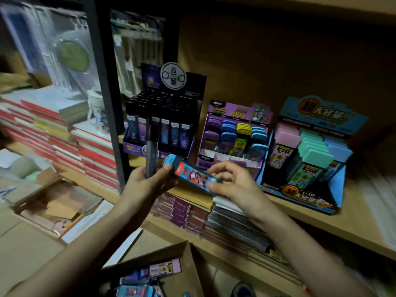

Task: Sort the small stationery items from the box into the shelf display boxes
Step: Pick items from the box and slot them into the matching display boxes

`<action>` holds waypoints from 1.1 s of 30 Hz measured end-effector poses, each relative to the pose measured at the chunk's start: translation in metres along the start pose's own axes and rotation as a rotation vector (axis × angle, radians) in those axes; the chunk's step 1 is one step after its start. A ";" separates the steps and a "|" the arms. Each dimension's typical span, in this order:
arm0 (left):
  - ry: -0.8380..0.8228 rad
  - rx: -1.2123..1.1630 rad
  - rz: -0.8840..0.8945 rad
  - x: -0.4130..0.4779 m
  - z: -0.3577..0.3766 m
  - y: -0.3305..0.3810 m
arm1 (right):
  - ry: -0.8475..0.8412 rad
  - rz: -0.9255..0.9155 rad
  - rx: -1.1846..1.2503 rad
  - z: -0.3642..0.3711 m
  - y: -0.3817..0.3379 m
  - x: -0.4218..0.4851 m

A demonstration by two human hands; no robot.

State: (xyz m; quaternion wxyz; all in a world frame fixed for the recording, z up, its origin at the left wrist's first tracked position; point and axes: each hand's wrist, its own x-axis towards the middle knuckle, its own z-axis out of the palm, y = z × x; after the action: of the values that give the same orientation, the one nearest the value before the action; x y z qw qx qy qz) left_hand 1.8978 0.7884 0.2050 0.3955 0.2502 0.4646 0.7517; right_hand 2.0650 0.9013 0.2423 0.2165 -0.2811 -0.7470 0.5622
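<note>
Head: left hand (147, 182) grips tube (151, 146), right hand (234, 182) case (192, 173).

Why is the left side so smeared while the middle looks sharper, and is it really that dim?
Head view: dim warm light, with the corners falling dark; the stacked notebooks at left streak with motion blur; the purple display box mid-frame reads sharper; the blue case looks a little soft.
</note>
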 end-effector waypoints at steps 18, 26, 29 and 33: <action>-0.158 0.322 0.088 -0.010 0.026 -0.003 | 0.081 -0.140 -0.052 -0.021 -0.016 -0.005; -0.093 0.493 0.009 -0.004 0.028 -0.016 | 0.591 -0.318 -0.140 -0.106 -0.030 0.004; 0.007 0.359 -0.250 0.008 0.031 -0.015 | 0.621 -0.306 -0.118 -0.108 -0.025 0.017; -0.174 0.421 0.030 -0.006 0.017 -0.017 | 0.655 -0.325 -0.339 -0.101 -0.015 0.031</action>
State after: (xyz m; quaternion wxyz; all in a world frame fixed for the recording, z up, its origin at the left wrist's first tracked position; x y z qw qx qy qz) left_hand 1.9200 0.7966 0.1972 0.3618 0.3979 0.5718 0.6195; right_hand 2.1039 0.9912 0.2846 0.4797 -0.3554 -0.7554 0.2700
